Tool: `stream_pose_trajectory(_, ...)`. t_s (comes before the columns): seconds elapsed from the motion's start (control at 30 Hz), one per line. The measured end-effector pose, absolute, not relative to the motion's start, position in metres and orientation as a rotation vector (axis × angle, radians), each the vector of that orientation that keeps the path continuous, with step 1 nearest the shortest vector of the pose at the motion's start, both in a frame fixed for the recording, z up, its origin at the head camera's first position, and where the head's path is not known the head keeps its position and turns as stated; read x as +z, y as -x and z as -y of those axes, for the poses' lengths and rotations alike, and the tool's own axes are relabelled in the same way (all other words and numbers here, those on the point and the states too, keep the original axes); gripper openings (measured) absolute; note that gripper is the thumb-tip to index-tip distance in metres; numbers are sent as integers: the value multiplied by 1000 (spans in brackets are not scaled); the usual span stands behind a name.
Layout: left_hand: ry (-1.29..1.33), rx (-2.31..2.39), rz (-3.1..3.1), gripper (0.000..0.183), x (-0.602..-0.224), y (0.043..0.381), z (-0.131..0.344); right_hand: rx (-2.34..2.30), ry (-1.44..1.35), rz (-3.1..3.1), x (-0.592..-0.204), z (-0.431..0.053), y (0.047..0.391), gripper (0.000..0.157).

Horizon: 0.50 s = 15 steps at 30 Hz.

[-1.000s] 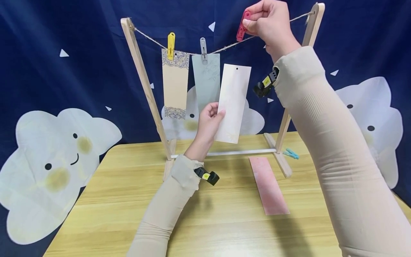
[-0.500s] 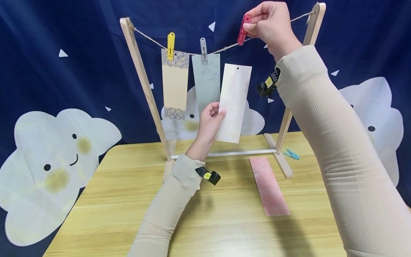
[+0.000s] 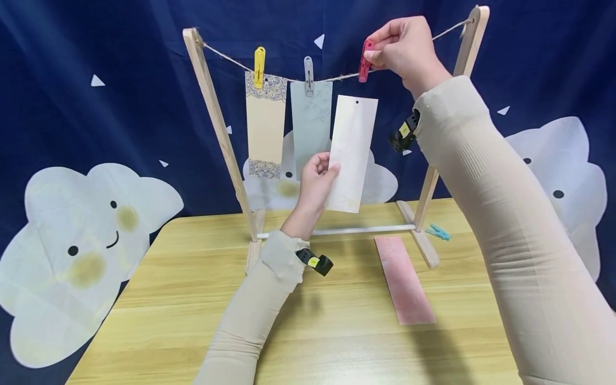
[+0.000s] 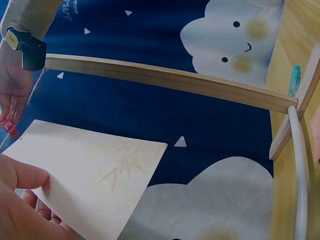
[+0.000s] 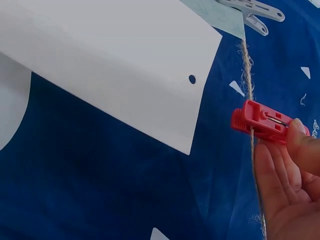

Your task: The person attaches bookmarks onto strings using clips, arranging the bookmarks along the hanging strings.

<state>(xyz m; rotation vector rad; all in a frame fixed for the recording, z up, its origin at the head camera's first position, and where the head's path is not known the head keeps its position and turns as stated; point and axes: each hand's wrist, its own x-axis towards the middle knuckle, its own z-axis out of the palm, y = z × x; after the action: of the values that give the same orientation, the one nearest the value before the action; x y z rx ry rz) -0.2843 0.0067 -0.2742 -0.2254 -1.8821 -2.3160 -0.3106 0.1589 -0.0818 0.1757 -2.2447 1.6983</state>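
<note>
My left hand grips a white paper bookmark by its left edge, thumb in front. The card stands nearly upright, with a punched hole at its top and a faint bamboo print low on it. At the rope, my right hand pinches a red clothespin by its handle end. The clothespin's jaws cross the rope, above and apart from the card's top edge; whether they clamp the rope I cannot tell. Left of the card hang a patterned beige bookmark under a yellow clothespin and a pale green bookmark under a grey clothespin.
The rope runs between two wooden posts, joined low by a white rod. On the wooden table lie a pink bookmark and, by the right foot, a blue clothespin. A blue cloud-printed curtain hangs behind.
My right hand has come down with the red clothespin, from above the rope onto its line. The left hand and the white bookmark have hardly moved.
</note>
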Motion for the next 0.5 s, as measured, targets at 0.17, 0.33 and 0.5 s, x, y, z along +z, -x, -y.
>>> stream_pose_trajectory(0.17, 210, -2310, 1879, 23, -274, 285, -7, 1642, -152, 2313, -83, -160, 311, 9)
stream_pose_trajectory(0.33, 189, -2312, 1875, 24, -274, 286, -9, 1600, -144, 2365, -82, -161, 311, 11)
stream_pose_trajectory(0.5, 202, -2307, 1867, 24, -273, 286, -11, 1570, -133, 2407, -82, -163, 311, 17)
